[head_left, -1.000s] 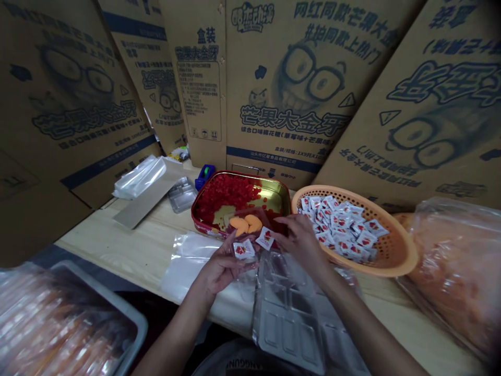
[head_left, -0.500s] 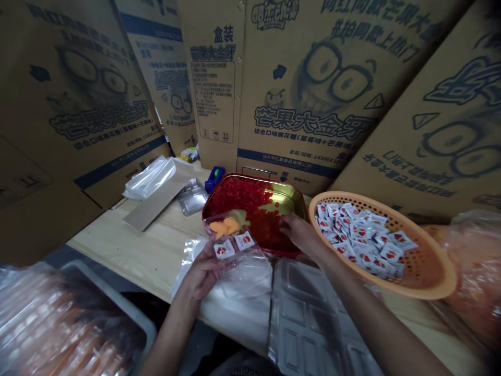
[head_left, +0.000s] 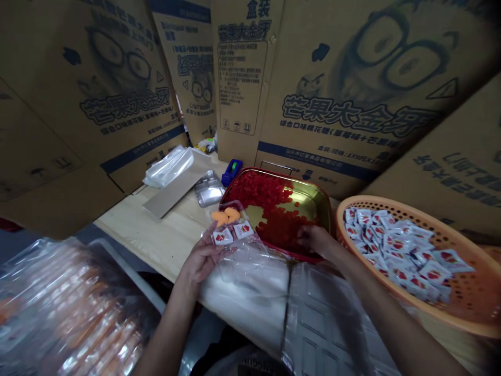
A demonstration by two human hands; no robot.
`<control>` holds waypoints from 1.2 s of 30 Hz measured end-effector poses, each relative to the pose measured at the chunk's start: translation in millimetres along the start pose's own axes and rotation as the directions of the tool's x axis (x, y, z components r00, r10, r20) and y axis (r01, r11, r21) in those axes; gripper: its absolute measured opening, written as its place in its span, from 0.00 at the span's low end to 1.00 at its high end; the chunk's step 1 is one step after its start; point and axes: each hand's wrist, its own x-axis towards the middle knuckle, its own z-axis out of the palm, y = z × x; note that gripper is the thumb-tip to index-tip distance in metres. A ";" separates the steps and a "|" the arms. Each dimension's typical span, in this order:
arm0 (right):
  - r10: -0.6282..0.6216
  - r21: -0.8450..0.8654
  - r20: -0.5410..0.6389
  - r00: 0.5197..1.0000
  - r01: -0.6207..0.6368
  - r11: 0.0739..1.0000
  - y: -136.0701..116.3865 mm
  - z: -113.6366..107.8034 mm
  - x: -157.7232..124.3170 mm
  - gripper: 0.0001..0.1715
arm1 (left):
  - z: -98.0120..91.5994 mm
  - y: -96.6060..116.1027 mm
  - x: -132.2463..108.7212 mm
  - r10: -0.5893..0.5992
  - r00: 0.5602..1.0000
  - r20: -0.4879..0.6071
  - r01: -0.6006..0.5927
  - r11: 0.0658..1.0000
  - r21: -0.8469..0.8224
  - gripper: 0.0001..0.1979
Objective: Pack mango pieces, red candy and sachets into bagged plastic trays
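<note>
As our left hand [head_left: 202,257] grips the tray [head_left: 243,210], our right hand [head_left: 316,241], its hold unclear, should gather red pieces [head_left: 271,202] lightly.

Right hand [head_left: 316,241] gone from beside two square white-and-red sachets [head_left: 223,236], now down in the red-rimmed, gold-lined metal tin [head_left: 311,197] at its 4 o'clock. Left hand's [head_left: 202,256] small clear plastic tray [head_left: 245,213] shifted from tin's 6 o'clock to 8.
</note>
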 end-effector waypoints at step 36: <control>-0.025 0.291 -0.043 0.999 0.036 0.956 -25.9 -0.3 -10.1 0.12 | -2.9 2.6 5.9 0.036 0.999 0.006 -0.036 0.999 0.001 0.40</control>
